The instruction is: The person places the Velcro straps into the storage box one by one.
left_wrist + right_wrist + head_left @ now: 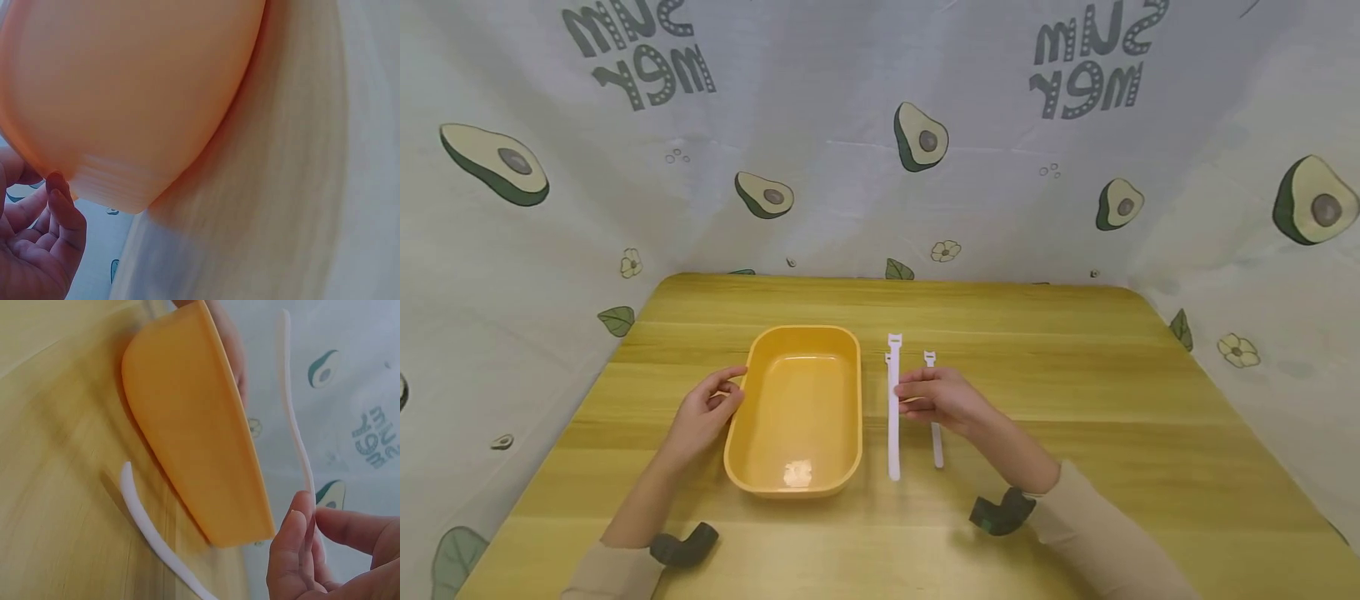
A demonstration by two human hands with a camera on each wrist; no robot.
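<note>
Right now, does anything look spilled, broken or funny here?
I see nothing spilled or broken: the yellow tray looks upright, and the right hand pinches a white strap. One funny thing: in the head view, the gray lettering on the cloth behind the table reads backwards.

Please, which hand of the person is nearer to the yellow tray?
The left hand: it touches the left edge of the yellow tray. The right hand is apart from it, off its right side, pinching a white strap.
</note>
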